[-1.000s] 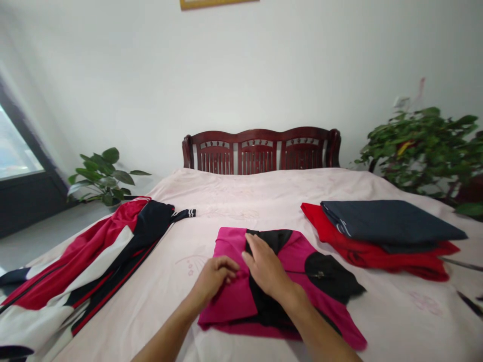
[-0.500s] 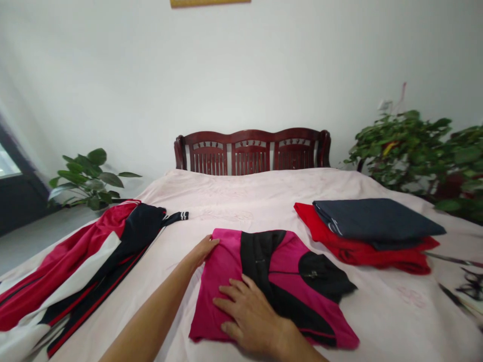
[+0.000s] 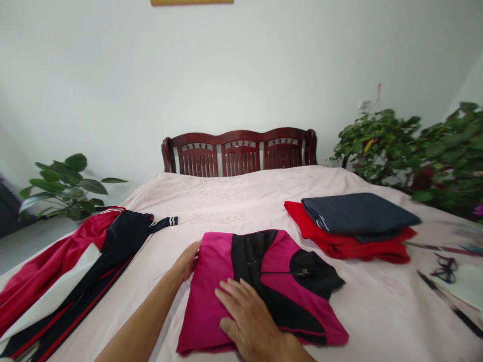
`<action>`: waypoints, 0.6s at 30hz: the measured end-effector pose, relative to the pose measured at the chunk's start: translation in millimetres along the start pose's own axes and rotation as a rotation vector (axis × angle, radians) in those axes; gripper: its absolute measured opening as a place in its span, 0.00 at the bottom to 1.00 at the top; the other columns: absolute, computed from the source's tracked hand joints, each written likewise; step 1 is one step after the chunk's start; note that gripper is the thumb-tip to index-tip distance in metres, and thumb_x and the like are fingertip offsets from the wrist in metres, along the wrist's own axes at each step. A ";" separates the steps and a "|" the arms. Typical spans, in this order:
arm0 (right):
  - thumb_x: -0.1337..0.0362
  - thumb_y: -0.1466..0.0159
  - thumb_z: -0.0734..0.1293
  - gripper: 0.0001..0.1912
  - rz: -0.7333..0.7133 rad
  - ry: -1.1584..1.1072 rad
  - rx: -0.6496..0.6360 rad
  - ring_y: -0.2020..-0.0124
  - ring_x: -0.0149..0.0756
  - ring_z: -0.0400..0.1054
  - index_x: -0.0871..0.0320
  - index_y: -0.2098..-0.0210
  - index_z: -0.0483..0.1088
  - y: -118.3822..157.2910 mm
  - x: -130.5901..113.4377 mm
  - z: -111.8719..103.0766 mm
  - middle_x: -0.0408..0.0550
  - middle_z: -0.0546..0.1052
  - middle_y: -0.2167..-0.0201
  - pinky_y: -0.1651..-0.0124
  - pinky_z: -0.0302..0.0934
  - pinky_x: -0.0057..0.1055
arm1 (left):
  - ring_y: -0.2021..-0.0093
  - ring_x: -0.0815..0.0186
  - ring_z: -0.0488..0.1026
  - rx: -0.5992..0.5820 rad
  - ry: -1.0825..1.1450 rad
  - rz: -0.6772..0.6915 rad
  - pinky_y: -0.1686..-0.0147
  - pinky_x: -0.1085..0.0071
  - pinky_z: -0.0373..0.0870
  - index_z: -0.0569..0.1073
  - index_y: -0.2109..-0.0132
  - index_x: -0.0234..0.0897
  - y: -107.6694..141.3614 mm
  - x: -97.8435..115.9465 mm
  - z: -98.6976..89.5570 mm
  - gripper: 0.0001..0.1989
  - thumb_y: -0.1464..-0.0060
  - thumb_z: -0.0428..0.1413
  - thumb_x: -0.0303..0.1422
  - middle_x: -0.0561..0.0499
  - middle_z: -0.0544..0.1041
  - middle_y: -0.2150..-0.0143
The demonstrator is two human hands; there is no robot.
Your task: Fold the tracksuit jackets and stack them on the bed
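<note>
A magenta and black zip-neck top (image 3: 211,286) lies folded on the pink bedspread in front of me. My right hand (image 3: 251,319) rests flat on its lower middle, fingers spread and palm down. At the top's far left edge is my left hand (image 3: 188,260), its fingers stretched out along the cloth; their tips are partly hidden. The black collar with a zip pull (image 3: 305,272) points to the right.
To the right sits a dark navy folded garment (image 3: 358,213) on a red one (image 3: 339,249). Glasses (image 3: 445,269) and a black strap-like item (image 3: 449,304) lie beyond. A red, white and navy tracksuit (image 3: 86,266) is spread at left. Plants (image 3: 70,186) flank the bed.
My left hand has let go of the top's far left corner and sits just outside its edge. My right hand stays flat on the cloth. The view has turned slightly right.
</note>
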State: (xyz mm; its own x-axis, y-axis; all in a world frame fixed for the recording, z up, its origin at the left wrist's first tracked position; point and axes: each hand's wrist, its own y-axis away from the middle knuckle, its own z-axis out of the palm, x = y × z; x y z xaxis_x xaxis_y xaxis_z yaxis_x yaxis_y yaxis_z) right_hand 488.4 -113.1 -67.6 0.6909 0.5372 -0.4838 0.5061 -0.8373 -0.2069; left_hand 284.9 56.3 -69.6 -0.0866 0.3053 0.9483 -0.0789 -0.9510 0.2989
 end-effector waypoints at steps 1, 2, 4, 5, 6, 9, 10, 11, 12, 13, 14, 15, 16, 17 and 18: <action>0.49 0.29 0.53 0.31 0.064 0.018 0.035 0.29 0.42 0.45 0.53 0.31 0.53 -0.7 0.8 1.3 0.49 0.55 0.30 0.28 0.38 0.46 | 0.67 0.62 0.79 -0.049 -0.011 -0.022 0.69 0.69 0.74 0.74 0.49 0.34 14.1 -3.5 -3.1 0.26 0.48 0.61 0.48 0.44 0.82 0.60; 0.49 0.30 0.54 0.32 0.126 0.041 0.066 0.29 0.45 0.42 0.56 0.30 0.52 -2.4 2.2 3.0 0.52 0.52 0.29 0.28 0.38 0.48 | 0.64 0.60 0.79 -0.110 -0.017 -0.043 0.66 0.68 0.75 0.74 0.50 0.35 28.6 -7.6 -5.2 0.25 0.50 0.63 0.47 0.44 0.82 0.58; 0.49 0.31 0.55 0.35 0.226 0.082 0.117 0.28 0.50 0.40 0.62 0.31 0.52 -8.2 5.9 7.5 0.58 0.49 0.29 0.29 0.39 0.52 | 0.59 0.57 0.80 -0.239 0.006 -0.078 0.59 0.64 0.76 0.73 0.50 0.36 55.5 -16.6 -6.7 0.25 0.52 0.65 0.43 0.43 0.82 0.56; 0.49 0.31 0.55 0.35 0.263 0.092 0.137 0.28 0.52 0.40 0.64 0.31 0.52 -12.0 7.6 10.0 0.60 0.50 0.30 0.29 0.40 0.53 | 0.59 0.56 0.80 -0.280 0.035 -0.096 0.57 0.62 0.77 0.73 0.50 0.36 66.5 -20.5 -6.4 0.25 0.53 0.66 0.41 0.43 0.82 0.56; 0.49 0.31 0.55 0.36 0.292 0.095 0.158 0.29 0.53 0.40 0.65 0.31 0.52 -16.1 8.7 12.5 0.61 0.50 0.30 0.30 0.40 0.54 | 0.60 0.55 0.81 -0.289 0.070 -0.115 0.56 0.59 0.77 0.73 0.50 0.36 75.2 -23.4 -5.9 0.25 0.54 0.67 0.39 0.43 0.83 0.57; 0.49 0.30 0.54 0.36 0.323 0.058 0.195 0.29 0.54 0.41 0.66 0.31 0.52 -30.4 6.9 19.8 0.62 0.51 0.30 0.30 0.40 0.56 | 0.66 0.54 0.81 -0.202 0.145 -0.178 0.60 0.57 0.78 0.73 0.55 0.35 87.4 -20.7 -7.6 0.20 0.56 0.66 0.34 0.45 0.83 0.65; 0.49 0.30 0.53 0.36 0.324 0.030 0.203 0.29 0.53 0.40 0.66 0.31 0.51 -36.3 4.5 22.5 0.62 0.50 0.30 0.30 0.39 0.56 | 0.68 0.55 0.81 -0.166 0.148 -0.196 0.62 0.57 0.78 0.73 0.57 0.35 87.8 -14.9 -10.3 0.18 0.56 0.65 0.33 0.46 0.83 0.68; 0.49 0.30 0.53 0.36 0.321 -0.007 0.207 0.28 0.52 0.39 0.66 0.31 0.50 -42.9 1.4 25.6 0.61 0.48 0.30 0.30 0.38 0.56 | 0.70 0.55 0.80 -0.135 0.137 -0.199 0.63 0.58 0.78 0.73 0.58 0.35 87.2 -6.7 -14.4 0.16 0.55 0.64 0.33 0.46 0.82 0.70; 0.49 0.30 0.52 0.36 0.316 -0.056 0.210 0.28 0.51 0.38 0.66 0.30 0.50 -50.5 -2.0 29.0 0.61 0.47 0.29 0.29 0.37 0.55 | 0.72 0.56 0.80 -0.107 0.111 -0.183 0.65 0.59 0.78 0.73 0.59 0.34 86.3 3.8 -19.7 0.15 0.56 0.64 0.33 0.47 0.82 0.71; 0.48 0.30 0.51 0.36 0.314 -0.120 0.209 0.28 0.50 0.37 0.66 0.30 0.49 -59.1 -5.4 32.9 0.60 0.47 0.29 0.29 0.36 0.54 | 0.73 0.58 0.79 -0.080 0.073 -0.152 0.67 0.61 0.78 0.73 0.59 0.34 85.4 16.0 -25.8 0.15 0.56 0.63 0.33 0.48 0.81 0.72; 0.48 0.30 0.50 0.37 0.314 -0.205 0.206 0.28 0.48 0.36 0.66 0.30 0.48 -68.5 -8.6 36.9 0.59 0.46 0.29 0.29 0.35 0.52 | 0.74 0.59 0.78 -0.053 0.024 -0.106 0.69 0.63 0.77 0.73 0.60 0.35 84.8 29.3 -32.3 0.15 0.56 0.63 0.33 0.49 0.81 0.73; 0.47 0.29 0.49 0.37 0.319 -0.308 0.205 0.28 0.45 0.37 0.65 0.30 0.48 -78.3 -11.6 40.7 0.58 0.47 0.28 0.28 0.35 0.50 | 0.75 0.60 0.77 -0.029 -0.028 -0.047 0.71 0.65 0.76 0.73 0.59 0.35 84.8 43.0 -38.3 0.15 0.56 0.63 0.33 0.50 0.81 0.73; 0.46 0.29 0.48 0.37 0.325 -0.426 0.212 0.28 0.43 0.38 0.64 0.30 0.48 -88.1 -14.2 44.0 0.56 0.47 0.28 0.28 0.36 0.48 | 0.74 0.61 0.77 -0.019 -0.082 0.019 0.71 0.67 0.75 0.73 0.58 0.35 85.4 56.3 -43.1 0.16 0.56 0.63 0.33 0.51 0.80 0.72; 0.46 0.29 0.47 0.37 0.322 -0.548 0.229 0.28 0.40 0.39 0.62 0.30 0.48 -97.2 -16.5 46.3 0.54 0.48 0.28 0.28 0.37 0.46 | 0.72 0.61 0.77 -0.023 -0.137 0.085 0.70 0.67 0.75 0.74 0.57 0.35 86.4 68.5 -46.0 0.17 0.57 0.63 0.34 0.51 0.81 0.71; 0.45 0.29 0.46 0.36 0.307 -0.659 0.260 0.28 0.38 0.42 0.61 0.30 0.48 -105.1 -18.5 46.9 0.52 0.50 0.29 0.28 0.39 0.45 | 0.69 0.60 0.78 -0.036 -0.192 0.149 0.67 0.68 0.75 0.74 0.55 0.35 87.7 78.7 -46.2 0.19 0.56 0.63 0.35 0.52 0.81 0.68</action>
State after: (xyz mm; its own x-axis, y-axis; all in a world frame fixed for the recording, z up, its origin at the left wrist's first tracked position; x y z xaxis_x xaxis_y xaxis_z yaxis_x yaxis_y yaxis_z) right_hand 398.2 -39.9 -76.8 0.2896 0.1737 -0.9412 0.1479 -0.9797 -0.1353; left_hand 225.2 -0.8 26.3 0.0903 0.1431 0.9856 -0.1155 -0.9814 0.1531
